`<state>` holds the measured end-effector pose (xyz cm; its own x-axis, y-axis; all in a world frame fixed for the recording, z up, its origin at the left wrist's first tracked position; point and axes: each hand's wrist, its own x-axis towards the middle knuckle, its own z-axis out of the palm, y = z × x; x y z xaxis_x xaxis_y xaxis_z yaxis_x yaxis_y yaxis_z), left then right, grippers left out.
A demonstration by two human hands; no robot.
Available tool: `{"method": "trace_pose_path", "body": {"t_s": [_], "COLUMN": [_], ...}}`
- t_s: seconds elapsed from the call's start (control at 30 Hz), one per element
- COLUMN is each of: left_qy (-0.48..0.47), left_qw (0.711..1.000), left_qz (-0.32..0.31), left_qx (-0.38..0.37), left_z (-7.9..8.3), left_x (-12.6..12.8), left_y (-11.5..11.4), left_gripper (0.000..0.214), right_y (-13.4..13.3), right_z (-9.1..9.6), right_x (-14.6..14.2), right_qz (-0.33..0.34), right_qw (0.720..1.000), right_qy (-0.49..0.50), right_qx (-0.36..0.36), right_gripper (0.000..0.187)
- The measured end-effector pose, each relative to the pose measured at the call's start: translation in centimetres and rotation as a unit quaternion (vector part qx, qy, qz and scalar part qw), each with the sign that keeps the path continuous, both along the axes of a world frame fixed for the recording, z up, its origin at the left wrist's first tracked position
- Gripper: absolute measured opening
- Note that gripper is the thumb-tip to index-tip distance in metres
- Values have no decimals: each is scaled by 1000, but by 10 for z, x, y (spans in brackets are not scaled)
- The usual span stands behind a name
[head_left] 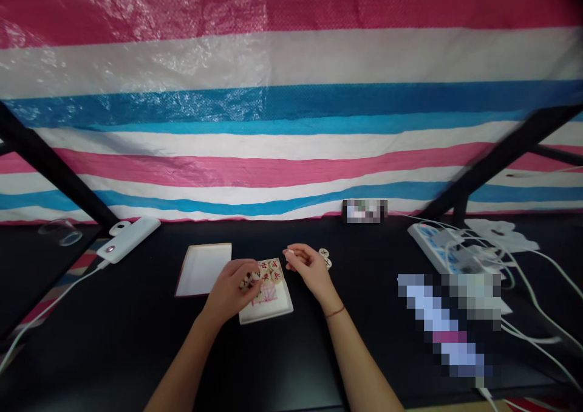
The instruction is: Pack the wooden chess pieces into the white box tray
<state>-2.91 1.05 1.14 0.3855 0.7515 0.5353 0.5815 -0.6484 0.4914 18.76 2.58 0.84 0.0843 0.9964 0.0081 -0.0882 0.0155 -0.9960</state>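
My left hand [231, 287] is over the left side of a shallow white box [268, 313], its fingers curled around xiangqi pieces [246, 280]. More round, pale xiangqi pieces [274, 270] with red characters lie in the box's far part, and a pink printed pattern shows on the bare bottom nearer to me. Just right of the box, my right hand [310, 268] is closed, thumb and fingers drawn together at the tips; whatever they hold is too small to make out. Beyond its knuckles, a couple of loose xiangqi pieces [327, 262] rest on the black table.
The open box lid [204, 269] lies left of the box. A white device [130, 240] with a cable is at the far left. A power strip [432, 248] and tangled white cables occupy the right, near blurred objects. A striped sheet [291, 157] hangs behind the table.
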Motion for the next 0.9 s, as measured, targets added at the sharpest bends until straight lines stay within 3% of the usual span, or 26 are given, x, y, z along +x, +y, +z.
{"method": "trace_pose_path", "body": {"t_s": [0.23,0.4,0.67,0.9], "left_qy": [113,164,206,191], "left_qw": [988,982,976,980], "left_qz": [-100,-93,-73,-51], "left_qx": [-17,22,10,-6], "left_z": [-3,-5,-4,-3], "left_x": [14,23,24,18], "left_y": [-10,-15,-13,-12], "left_gripper": [6,10,10,12], "right_y": [-2,-2,-11,-35], "right_z": [-6,-5,-8,-5], "right_x": [-5,-5,-3,-6], "right_qz": [22,20,43,58], "right_qw": [999,999,995,970], "right_qy": [-24,-33,-74,-160], "right_qx": [27,25,42,176], "right_gripper": [39,39,33,18]}}
